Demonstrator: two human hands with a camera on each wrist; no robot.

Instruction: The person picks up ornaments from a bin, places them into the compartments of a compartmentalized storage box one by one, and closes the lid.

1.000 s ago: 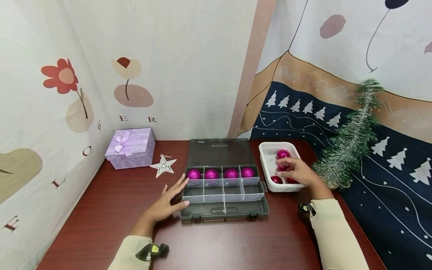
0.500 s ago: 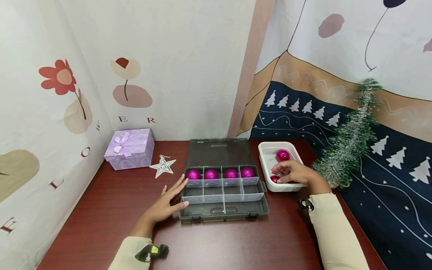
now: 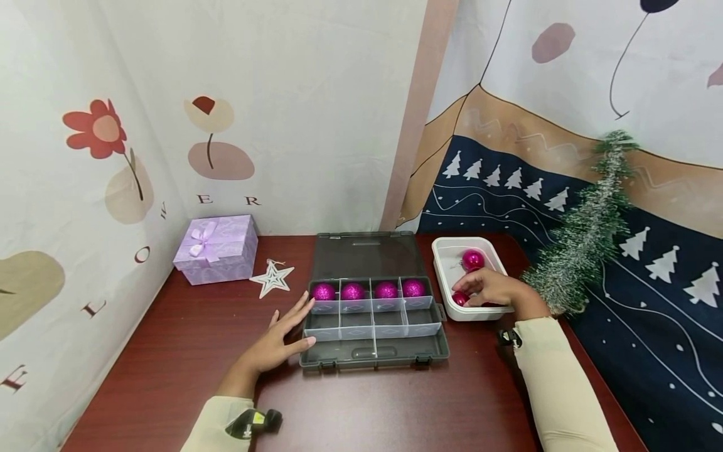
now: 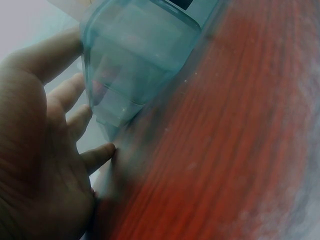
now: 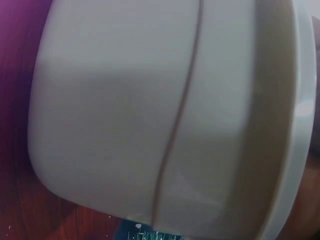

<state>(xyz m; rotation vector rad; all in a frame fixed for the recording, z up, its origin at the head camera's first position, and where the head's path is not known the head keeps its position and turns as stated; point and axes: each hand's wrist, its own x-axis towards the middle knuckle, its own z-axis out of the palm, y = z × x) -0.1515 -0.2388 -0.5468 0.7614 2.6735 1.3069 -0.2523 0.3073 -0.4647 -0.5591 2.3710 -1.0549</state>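
Observation:
At the left side of a dark see-through compartment box (image 3: 375, 365), my left hand (image 3: 277, 342) rests with fingers spread against its wall. The left wrist view shows those fingertips (image 4: 102, 152) along the box's clear side. The box lies with its lid back, several glittery magenta Christmas balls (image 3: 353, 291) in its back row, one per compartment. My right hand (image 3: 494, 287) reaches into a white tub (image 3: 443, 270); its thumb and fingers are curled round a shiny pink Christmas ball (image 3: 460, 299). Another pink ball lies behind it. The right wrist view shows mostly the tub's outer wall (image 5: 125, 125).
A lilac gift box (image 3: 217, 251) and a white star ornament (image 3: 273, 277) stand left of the compartment box. A small tinsel tree (image 3: 587, 238) leans just right of the tub. Printed cloth hangs behind and beside the brown table (image 3: 361, 414).
My right hand has moved from over the middle of the tub toward its near left part, down onto the pink ball there. My left hand has stayed in place.

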